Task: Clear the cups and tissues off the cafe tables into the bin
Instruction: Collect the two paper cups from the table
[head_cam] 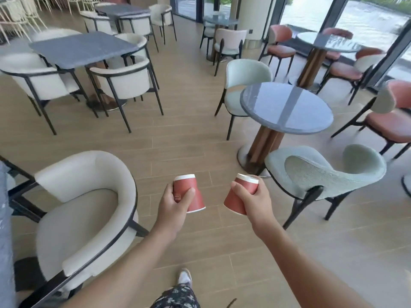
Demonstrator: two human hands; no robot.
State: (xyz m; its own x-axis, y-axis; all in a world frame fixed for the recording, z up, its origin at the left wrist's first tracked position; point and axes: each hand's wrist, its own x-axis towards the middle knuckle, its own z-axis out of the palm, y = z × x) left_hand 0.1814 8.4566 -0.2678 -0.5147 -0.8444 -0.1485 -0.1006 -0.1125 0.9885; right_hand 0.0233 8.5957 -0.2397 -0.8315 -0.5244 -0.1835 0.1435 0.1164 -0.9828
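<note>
So: red cup (195, 202) in left hand (172, 207), second cup (233, 202) in right hand (255, 203)

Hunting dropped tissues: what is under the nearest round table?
Under the round table, a brown pedestal on a base plate and floor show. The mint chair covers the base's near side.

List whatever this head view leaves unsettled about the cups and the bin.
1. Bin: nowhere in the head view; its place is unknown.
2. The left cup and right cup, held by the left hand and right hand: only outer walls show, insides turned away.
3. Print on the left cup: partly under fingers, too small to read.
4. Far round table: blurred; any tissues too small to tell.
5. Grey table: cut by the left edge.
</note>
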